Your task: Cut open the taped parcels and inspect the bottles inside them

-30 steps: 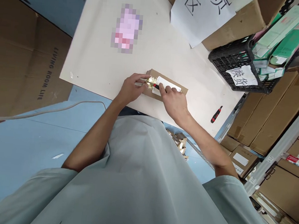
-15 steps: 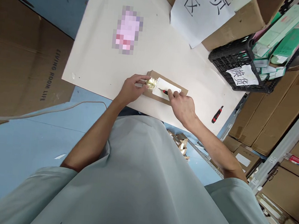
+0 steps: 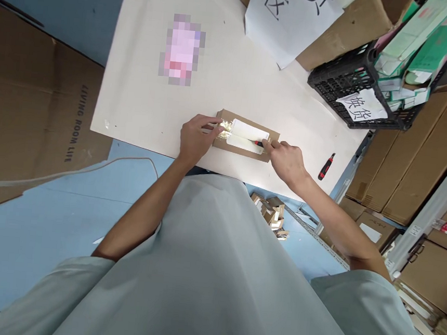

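Note:
A small brown cardboard box (image 3: 242, 152) lies on the white table in front of me. A white label (image 3: 249, 128) covers much of its top, and shiny clear tape (image 3: 226, 128) wraps its left end. My left hand (image 3: 195, 139) grips that end, thumb and fingers on the tape and the box edge. In my right hand (image 3: 286, 162) is a red and black utility knife (image 3: 259, 143), its tip side pointing left over the label. A slit runs lengthwise through the label. Most of the knife's handle is hidden by my fingers.
A second red and black utility knife (image 3: 326, 166) lies on the table at the right. A black plastic crate (image 3: 332, 91) with green boxes and a carton (image 3: 347, 30) with a paper sign stand at the back right. A pink blurred item (image 3: 182, 49) lies at the back left.
My right hand has drawn the knife rightward along the label, and a long slit now shows behind it. My left hand stays on the box's left end. The view has shifted slightly.

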The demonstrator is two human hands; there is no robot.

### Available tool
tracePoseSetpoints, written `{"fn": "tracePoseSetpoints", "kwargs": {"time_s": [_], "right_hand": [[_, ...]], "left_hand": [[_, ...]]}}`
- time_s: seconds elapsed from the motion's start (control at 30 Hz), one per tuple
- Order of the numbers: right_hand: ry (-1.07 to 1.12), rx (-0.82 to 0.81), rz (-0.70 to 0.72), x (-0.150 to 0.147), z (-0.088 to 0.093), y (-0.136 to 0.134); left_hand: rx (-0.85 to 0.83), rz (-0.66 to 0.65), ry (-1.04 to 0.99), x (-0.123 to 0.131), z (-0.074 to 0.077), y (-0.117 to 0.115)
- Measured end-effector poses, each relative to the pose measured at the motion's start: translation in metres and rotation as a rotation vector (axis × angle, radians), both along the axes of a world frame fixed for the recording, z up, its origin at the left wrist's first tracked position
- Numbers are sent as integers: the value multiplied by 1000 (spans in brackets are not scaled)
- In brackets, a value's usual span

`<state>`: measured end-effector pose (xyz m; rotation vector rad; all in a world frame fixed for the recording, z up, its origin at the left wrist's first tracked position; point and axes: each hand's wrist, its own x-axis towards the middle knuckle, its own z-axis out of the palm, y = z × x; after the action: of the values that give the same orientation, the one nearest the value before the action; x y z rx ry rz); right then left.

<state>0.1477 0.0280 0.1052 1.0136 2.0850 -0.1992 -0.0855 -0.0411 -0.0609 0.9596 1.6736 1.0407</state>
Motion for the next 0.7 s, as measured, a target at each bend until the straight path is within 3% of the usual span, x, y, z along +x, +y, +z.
{"fn": "tracePoseSetpoints", "kwargs": {"time_s": [0.17, 0.3, 0.5, 0.7], "right_hand": [[10, 37, -50, 62, 1, -6], [19, 92, -120, 102, -9, -14], [175, 134, -121, 136, -36, -16], [320, 103, -92, 165, -48, -10]], "left_hand": [[-39, -33, -2, 0, 1, 2], [-39, -61, 20, 0, 2, 4], [-28, -74, 43, -3, -2, 8], [-44, -76, 34, -5, -5, 8]]}}
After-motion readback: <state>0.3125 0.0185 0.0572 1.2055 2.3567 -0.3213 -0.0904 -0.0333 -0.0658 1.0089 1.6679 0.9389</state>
